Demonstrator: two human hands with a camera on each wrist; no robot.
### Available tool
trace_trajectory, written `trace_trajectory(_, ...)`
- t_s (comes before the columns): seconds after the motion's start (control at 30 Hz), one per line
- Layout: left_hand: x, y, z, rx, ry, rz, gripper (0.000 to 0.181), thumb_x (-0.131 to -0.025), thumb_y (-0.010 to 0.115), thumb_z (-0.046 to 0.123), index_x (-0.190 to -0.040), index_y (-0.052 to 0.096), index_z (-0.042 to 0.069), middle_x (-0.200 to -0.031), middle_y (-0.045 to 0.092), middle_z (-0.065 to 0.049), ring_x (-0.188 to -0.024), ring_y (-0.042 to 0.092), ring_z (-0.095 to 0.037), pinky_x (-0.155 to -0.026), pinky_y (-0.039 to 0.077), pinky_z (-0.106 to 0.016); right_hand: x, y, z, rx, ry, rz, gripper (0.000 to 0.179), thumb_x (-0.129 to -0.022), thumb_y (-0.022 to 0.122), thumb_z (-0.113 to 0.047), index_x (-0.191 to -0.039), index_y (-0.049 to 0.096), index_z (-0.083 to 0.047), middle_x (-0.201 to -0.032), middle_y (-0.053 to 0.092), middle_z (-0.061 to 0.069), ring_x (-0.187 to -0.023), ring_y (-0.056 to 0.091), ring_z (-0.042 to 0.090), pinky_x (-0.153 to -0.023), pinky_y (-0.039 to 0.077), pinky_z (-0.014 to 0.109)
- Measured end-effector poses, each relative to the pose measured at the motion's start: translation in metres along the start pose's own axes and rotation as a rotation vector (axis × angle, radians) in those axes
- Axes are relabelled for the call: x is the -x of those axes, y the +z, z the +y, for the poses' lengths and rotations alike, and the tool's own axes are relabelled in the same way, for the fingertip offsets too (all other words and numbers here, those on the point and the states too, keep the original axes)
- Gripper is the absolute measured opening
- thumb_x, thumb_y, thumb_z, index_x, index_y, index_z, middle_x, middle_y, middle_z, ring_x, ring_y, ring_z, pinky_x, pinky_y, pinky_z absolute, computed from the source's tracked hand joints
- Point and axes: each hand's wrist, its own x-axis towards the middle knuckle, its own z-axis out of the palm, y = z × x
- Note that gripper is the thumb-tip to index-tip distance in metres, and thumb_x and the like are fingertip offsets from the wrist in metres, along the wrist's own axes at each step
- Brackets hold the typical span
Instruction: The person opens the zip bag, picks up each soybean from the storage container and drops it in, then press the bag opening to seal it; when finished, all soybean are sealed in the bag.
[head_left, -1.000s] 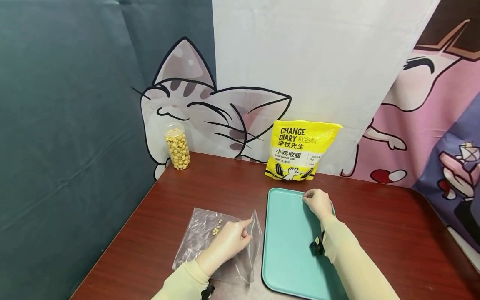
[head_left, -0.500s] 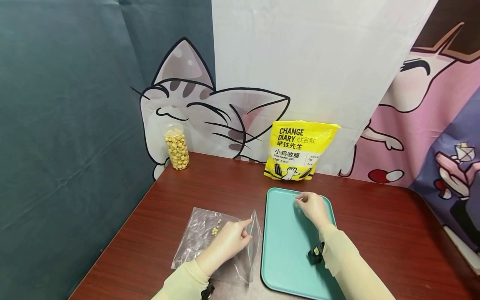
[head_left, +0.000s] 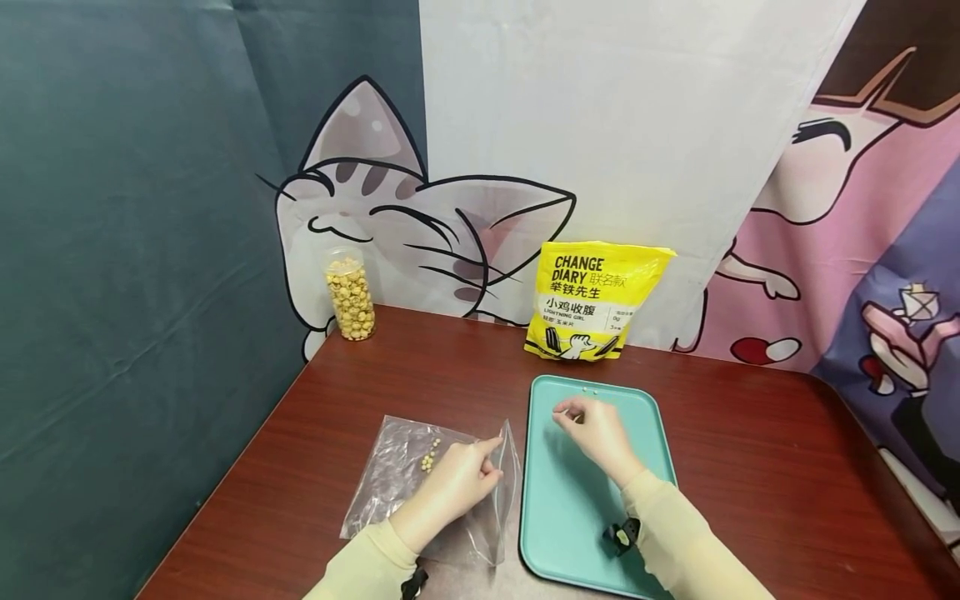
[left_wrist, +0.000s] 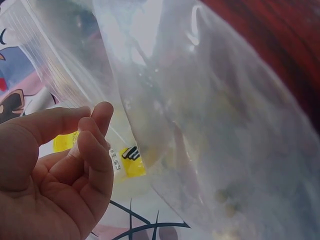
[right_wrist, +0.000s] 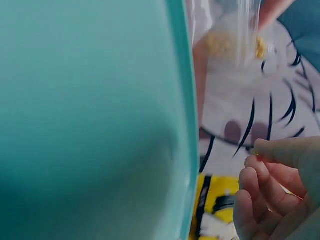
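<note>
A clear zip bag [head_left: 405, 467] lies on the table with several small pale-yellow round pieces [head_left: 430, 457] inside. My left hand [head_left: 463, 473] rests over it, index finger stretched to the raised mouth on its right side. Seen from the left wrist, thumb and fingertips come together at the bag's film [left_wrist: 190, 100], the other fingers curled. My right hand [head_left: 596, 429] is above the teal tray [head_left: 577, 533], thumb and forefinger pinching a small yellowish piece [right_wrist: 258, 156], mostly hidden by the fingertips. Two tiny pale pieces [head_left: 590, 391] lie at the tray's far end.
A clear jar [head_left: 351, 296] of popcorn-like pieces stands at the table's back left corner. Behind the tray, a yellow snack pouch [head_left: 596, 300] stands upright against the printed cloth backdrop. The dark red wooden table [head_left: 772, 467] extends right of the tray.
My right hand has lifted from the tray's far end and moved left and nearer, toward the bag, uncovering two tiny pieces on the tray. My left hand and the bag have stayed put.
</note>
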Motion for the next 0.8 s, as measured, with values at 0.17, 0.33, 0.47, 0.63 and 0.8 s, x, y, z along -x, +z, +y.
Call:
trace_trajectory(0.17, 0.0, 0.0, 0.0, -0.003, -0.002, 0.001, 0.042, -0.08, 0.069, 0.007, -0.121, 0.062, -0.004, -0.066, 0.064, 0.007, -0.049, 0.043, 0.004, -0.049, 0.038, -0.015, 0.012, 0.004, -0.017, -0.033, -0.103, -0.061, 0.006, -0.082, 0.073, -0.015, -0.085, 0.073, -0.01, -0.067, 0.061, -0.01, -0.061, 0.054, 0.003, -0.057, 0.045, 0.022)
trace_trajectory(0.33, -0.001, 0.002, -0.001, -0.003, 0.011, 0.007, 0.042, -0.08, 0.069, 0.006, -0.12, 0.062, -0.004, -0.066, 0.064, 0.005, -0.049, 0.043, 0.004, -0.048, 0.038, -0.015, 0.021, 0.006, -0.03, -0.095, -0.241, -0.119, 0.005, -0.082, 0.073, -0.011, -0.087, 0.073, -0.012, -0.068, 0.061, -0.011, -0.06, 0.05, -0.001, -0.055, 0.044, 0.02)
trace_trajectory(0.47, -0.001, 0.002, -0.001, -0.001, 0.019, 0.013, 0.041, -0.08, 0.07, 0.005, -0.119, 0.062, -0.004, -0.066, 0.065, 0.004, -0.049, 0.045, 0.004, -0.049, 0.038, -0.014, 0.027, 0.009, -0.038, -0.132, -0.32, -0.161, 0.005, -0.083, 0.072, -0.011, -0.087, 0.073, -0.013, -0.068, 0.06, -0.012, -0.059, 0.048, -0.002, -0.054, 0.043, 0.019)
trace_trajectory(0.63, 0.0, 0.001, 0.0, 0.006, 0.023, 0.006, 0.042, -0.08, 0.069, 0.005, -0.119, 0.062, -0.005, -0.065, 0.065, 0.004, -0.049, 0.045, 0.004, -0.048, 0.038, -0.014, 0.031, 0.015, -0.041, -0.138, -0.359, -0.22, 0.005, -0.083, 0.071, -0.01, -0.086, 0.072, -0.013, -0.07, 0.061, -0.012, -0.061, 0.049, -0.003, -0.055, 0.044, 0.019)
trace_trajectory(0.8, 0.0, 0.0, 0.001, 0.007, 0.023, 0.002, 0.042, -0.08, 0.069, 0.004, -0.12, 0.061, -0.006, -0.066, 0.065, 0.003, -0.049, 0.045, 0.004, -0.048, 0.038, -0.014, 0.034, 0.018, -0.044, -0.145, -0.366, -0.259, 0.005, -0.083, 0.071, -0.01, -0.087, 0.072, -0.013, -0.073, 0.063, -0.01, -0.064, 0.052, -0.002, -0.058, 0.047, 0.02)
